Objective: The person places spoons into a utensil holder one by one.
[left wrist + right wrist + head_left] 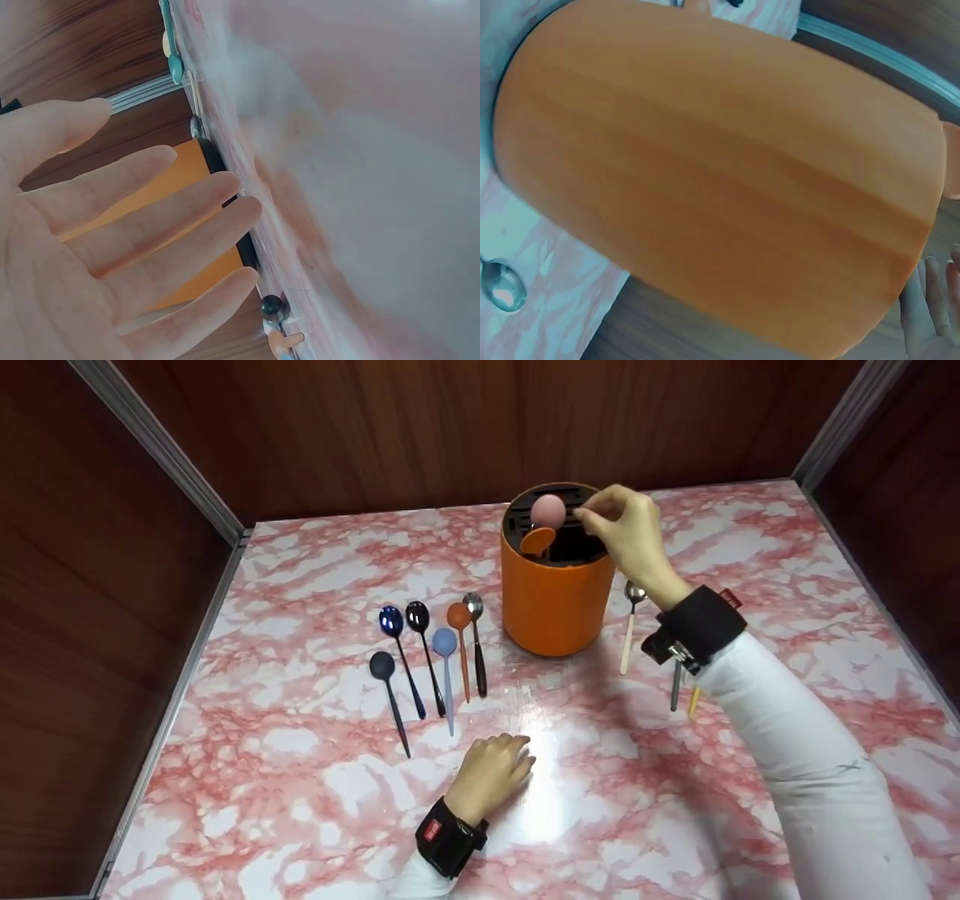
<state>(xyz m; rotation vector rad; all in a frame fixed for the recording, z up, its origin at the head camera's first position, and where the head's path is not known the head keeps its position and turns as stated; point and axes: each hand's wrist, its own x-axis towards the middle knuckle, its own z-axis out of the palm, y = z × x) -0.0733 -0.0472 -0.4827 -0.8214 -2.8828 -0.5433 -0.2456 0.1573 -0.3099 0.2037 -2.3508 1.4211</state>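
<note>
My right hand [630, 529] is over the right side of an orange cylindrical holder [556, 611] with a black slotted top. Its thumb and index finger come together beside a pink spoon [548, 512]; whether they pinch anything is unclear. An orange spoon [538, 541] also stands bowl-up in the holder. Low over the table, in front of the holder, is my left hand [491, 772], nearest to a light-blue spoon [445, 643]. The left wrist view shows the fingers [180, 210] of that hand straight and spread, holding nothing.
Left of the holder lie several spoons, including a dark one [382, 666], a shiny blue one [391, 621] and an orange-red one [459, 616]. A spoon with a cream handle [627, 645] lies to the right, near grey [676, 690] and yellow handles [694, 703]. Wooden walls [450, 427] enclose the marbled table.
</note>
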